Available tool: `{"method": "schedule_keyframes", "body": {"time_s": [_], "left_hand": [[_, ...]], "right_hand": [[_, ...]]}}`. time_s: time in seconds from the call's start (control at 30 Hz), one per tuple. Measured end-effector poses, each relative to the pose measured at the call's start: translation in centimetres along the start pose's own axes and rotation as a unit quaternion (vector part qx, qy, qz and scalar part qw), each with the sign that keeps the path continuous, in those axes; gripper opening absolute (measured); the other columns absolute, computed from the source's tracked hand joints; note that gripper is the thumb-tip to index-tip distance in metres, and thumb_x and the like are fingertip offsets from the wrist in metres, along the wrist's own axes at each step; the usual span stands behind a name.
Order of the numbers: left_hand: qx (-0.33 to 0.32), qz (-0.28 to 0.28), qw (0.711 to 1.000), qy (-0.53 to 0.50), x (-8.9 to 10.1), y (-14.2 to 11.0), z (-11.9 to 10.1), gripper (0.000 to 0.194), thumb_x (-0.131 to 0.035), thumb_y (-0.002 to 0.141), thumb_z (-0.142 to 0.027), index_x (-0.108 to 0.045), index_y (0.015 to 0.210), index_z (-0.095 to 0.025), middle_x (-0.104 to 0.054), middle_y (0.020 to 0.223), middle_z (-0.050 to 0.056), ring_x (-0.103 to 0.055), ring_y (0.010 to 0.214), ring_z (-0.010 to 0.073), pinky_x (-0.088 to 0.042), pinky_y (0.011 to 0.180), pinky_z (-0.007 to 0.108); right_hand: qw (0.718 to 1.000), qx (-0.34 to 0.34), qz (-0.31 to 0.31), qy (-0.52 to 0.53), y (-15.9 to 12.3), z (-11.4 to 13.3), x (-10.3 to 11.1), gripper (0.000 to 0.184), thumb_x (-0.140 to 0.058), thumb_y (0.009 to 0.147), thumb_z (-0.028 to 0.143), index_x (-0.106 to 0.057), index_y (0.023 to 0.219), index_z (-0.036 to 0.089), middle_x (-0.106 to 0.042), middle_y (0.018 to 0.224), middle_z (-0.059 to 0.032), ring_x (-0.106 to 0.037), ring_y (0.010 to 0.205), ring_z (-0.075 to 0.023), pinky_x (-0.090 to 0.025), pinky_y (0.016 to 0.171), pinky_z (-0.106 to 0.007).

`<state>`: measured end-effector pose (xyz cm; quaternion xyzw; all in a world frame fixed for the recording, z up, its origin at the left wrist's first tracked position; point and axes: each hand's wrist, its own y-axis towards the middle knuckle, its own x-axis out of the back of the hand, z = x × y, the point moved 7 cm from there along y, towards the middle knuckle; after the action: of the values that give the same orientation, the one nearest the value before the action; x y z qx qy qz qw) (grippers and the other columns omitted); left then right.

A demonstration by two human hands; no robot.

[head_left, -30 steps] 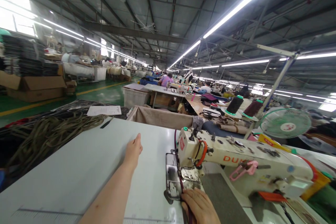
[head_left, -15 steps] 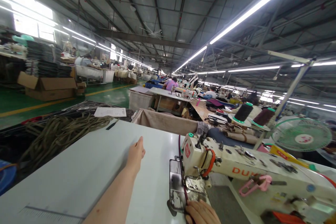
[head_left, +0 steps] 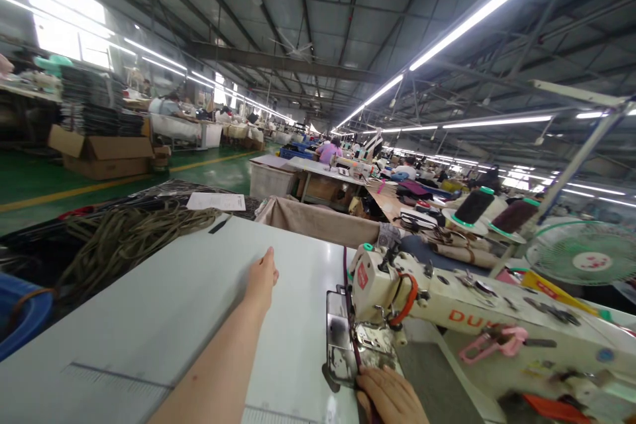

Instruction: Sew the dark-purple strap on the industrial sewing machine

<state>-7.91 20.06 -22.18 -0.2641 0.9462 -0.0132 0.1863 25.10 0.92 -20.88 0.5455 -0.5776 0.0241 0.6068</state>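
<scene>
A sewing machine [head_left: 437, 305] stands at the right of the white table [head_left: 293, 245]. A narrow maroon strip [head_left: 344, 262] runs along the left side of its head, past the presser foot and over the metal plate [head_left: 339, 338]. My right hand [head_left: 390, 394] lies at the near end of the plate, its fingers together on the strip where it passes under them; part of the hand is cut off below. My left hand [head_left: 262, 280] rests on the table, left of the machine, with fingers curled closed. Whatever is inside it, if anything, is hidden.
A tangle of olive straps [head_left: 134, 238] and a paper sheet [head_left: 216, 201] lie left of the table. A fabric-lined bin [head_left: 318, 222] sits behind it. Thread cones [head_left: 474, 207], a green fan [head_left: 589, 255] and pink snips [head_left: 497, 344] are at right. A blue tub [head_left: 24, 311] stands near left.
The view has shifted slightly, so the scene sits a little further right and more of the table's ruler shows. Both hands keep about the same places on the table and at the strip.
</scene>
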Motion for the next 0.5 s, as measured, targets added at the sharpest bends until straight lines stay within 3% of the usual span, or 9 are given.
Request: {"method": "schedule_keyframes", "body": {"time_s": [0.27,0.5], "left_hand": [[0.007,-0.006,0.999,-0.045,0.0,0.0,-0.1,0.05,-0.06,0.095,-0.047,-0.029,0.06,-0.028,-0.027,0.053,-0.007,-0.031,0.047,0.0117,-0.018,0.047,0.029],[0.019,-0.02,0.998,-0.049,0.1,-0.3,-0.7,0.05,-0.058,0.098,-0.039,-0.029,0.06,-0.027,-0.027,0.054,-0.007,-0.03,0.047,0.0104,-0.018,0.046,0.028]], "right_hand": [[0.999,-0.029,0.029,0.0,0.2,0.5,0.3,0.024,-0.059,0.116,0.031,-0.076,0.129,0.022,-0.082,0.123,-0.0074,-0.082,0.107,-0.0245,-0.067,0.104,-0.039],[0.997,-0.081,0.0,0.015,1.6,1.3,1.6,0.026,-0.053,0.118,0.033,-0.076,0.127,0.024,-0.082,0.121,-0.0062,-0.081,0.107,-0.0252,-0.065,0.101,-0.043]]}}
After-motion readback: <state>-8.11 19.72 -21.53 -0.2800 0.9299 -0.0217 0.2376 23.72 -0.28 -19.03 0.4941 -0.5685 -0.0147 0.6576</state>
